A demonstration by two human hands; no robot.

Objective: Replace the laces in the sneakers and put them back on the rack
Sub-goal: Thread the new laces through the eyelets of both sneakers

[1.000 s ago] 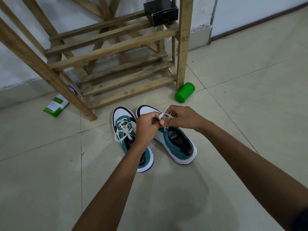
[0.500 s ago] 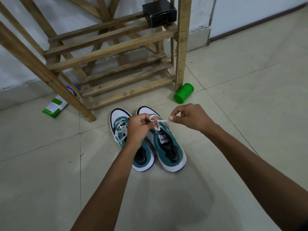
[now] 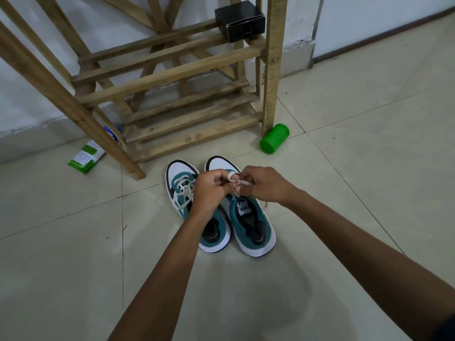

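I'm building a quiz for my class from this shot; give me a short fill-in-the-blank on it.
1. Both hands, left hand and right hand, pinch the white ____ of the right sneaker.
2. The left sneaker already has its lace ____.
3. The green container lies on its ____ beside the wooden rack.
4. The black box sits on the ____.

Missing: lace; tied; side; rack

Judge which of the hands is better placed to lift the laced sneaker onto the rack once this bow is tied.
Left, probably. The left hand hovers directly over the left sneaker, whose bow looks tied. The right hand pinches the lace over the right sneaker, farther away.
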